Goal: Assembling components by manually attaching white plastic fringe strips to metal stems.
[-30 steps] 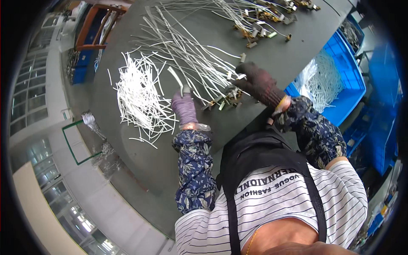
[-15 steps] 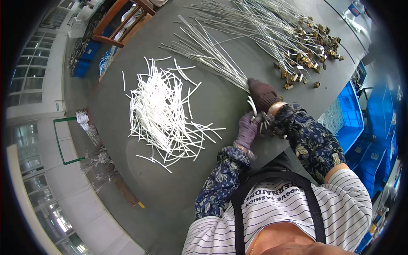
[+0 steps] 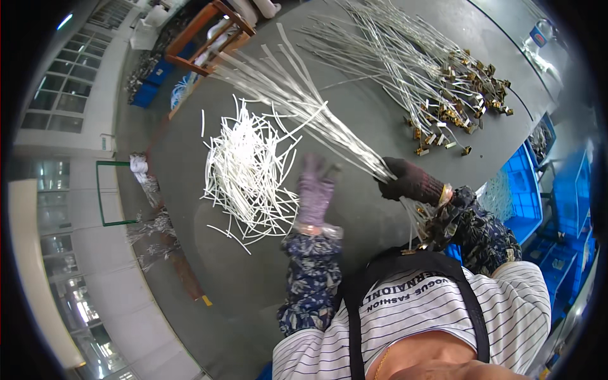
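My right hand (image 3: 410, 181), in a dark maroon glove, is closed round a bundle of thin silvery wires (image 3: 329, 123). The long ends fan out to the far left above the table; short ends with small metal pieces (image 3: 415, 244) hang below the fist near my apron. My left hand (image 3: 316, 190), in a purple glove, is blurred but shows fingers apart, with nothing visible in them. It is over the table at the right edge of a heap of short white tubes (image 3: 244, 174). Some wires pass over the far side of that heap.
More long wires (image 3: 392, 63) lie at the far right, their brass-coloured metal ends (image 3: 462, 95) clustered toward the grey table's (image 3: 354, 234) right edge. Blue bins (image 3: 522, 183) stand beyond that edge. A wooden rack (image 3: 209, 38) is at the far left, a bottle (image 3: 539, 33) at the far right.
My left hand has left my right hand and moved left to the tube heap. The right hand has lifted the wire bundle and drawn it nearer; its long ends now swing over the heap.
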### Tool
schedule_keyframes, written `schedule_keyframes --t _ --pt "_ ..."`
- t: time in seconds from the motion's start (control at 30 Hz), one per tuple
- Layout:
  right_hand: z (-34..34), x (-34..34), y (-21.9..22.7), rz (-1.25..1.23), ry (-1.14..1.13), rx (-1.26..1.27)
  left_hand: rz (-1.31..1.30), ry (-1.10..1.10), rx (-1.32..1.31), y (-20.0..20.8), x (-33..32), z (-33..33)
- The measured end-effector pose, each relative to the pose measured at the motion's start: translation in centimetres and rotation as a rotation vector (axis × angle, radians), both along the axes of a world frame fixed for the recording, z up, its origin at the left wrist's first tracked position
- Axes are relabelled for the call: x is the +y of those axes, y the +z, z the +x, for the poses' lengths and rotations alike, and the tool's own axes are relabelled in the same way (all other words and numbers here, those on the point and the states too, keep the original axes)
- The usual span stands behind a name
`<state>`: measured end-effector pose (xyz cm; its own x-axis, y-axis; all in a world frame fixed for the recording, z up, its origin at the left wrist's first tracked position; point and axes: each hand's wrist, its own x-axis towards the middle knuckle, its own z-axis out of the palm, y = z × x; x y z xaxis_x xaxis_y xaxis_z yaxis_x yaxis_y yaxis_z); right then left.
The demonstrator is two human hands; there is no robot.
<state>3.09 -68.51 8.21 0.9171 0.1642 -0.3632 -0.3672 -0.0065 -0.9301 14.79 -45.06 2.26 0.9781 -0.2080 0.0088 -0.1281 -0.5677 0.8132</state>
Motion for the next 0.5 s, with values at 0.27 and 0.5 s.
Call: schedule_keyframes --t 0.27,0.5 --pt "-1.8 -0.9 4.8 -0.612 0.011 -0.470 -0.979 0.398 -0.017 15.9 -6.8 -1.7" --pt "-3.1 -2.4 4.3 -0.632 -0.104 -0.537 -0.715 0.627 -0.259 10.7 2.1 0.7"
